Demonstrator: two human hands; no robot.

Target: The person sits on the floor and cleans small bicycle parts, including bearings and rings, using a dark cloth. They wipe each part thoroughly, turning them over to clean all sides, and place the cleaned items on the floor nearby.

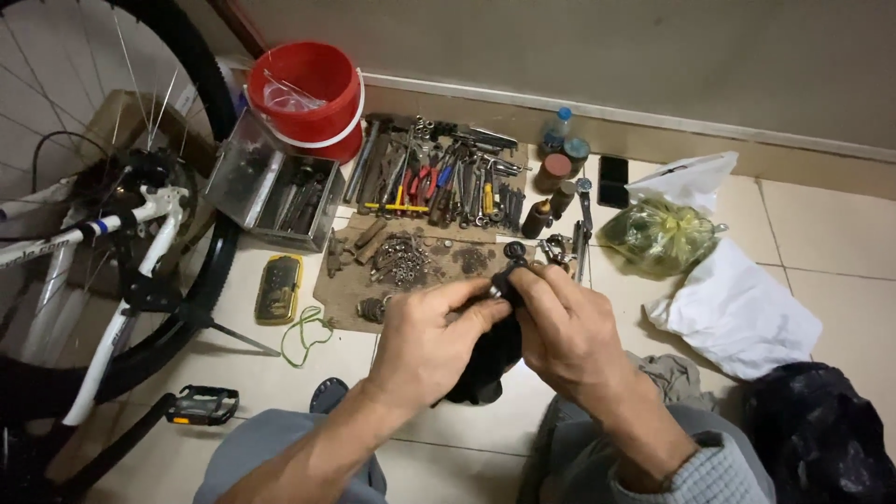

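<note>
To your left stands the bicycle (112, 233), its white frame and big spoked wheel filling that side of the view, with a black pedal (203, 404) low down near your left knee. Ahead of you, against the wall, sits a red bucket (311, 98), and just beside it a clear box (271, 191) of metal parts. On the tiled floor (821, 252) to your right lie a white plastic bag (737, 313) and a yellowish-green bag (658, 233), touching each other. Between bucket and bags spreads a row of hand tools (434, 177), and in front of them a piece of cardboard (401, 266) strewn with small nuts and chain bits. A yellow case (278, 287) lies left of the cardboard.

Your left hand (425, 341) and right hand (565, 327) meet above the cardboard's near edge. Both are closed on a small black bicycle part (509, 280), pinched between the fingertips of the two hands, with a dark cloth (487, 359) hanging below it between your palms. You hold the part up off the floor, over your knees.
</note>
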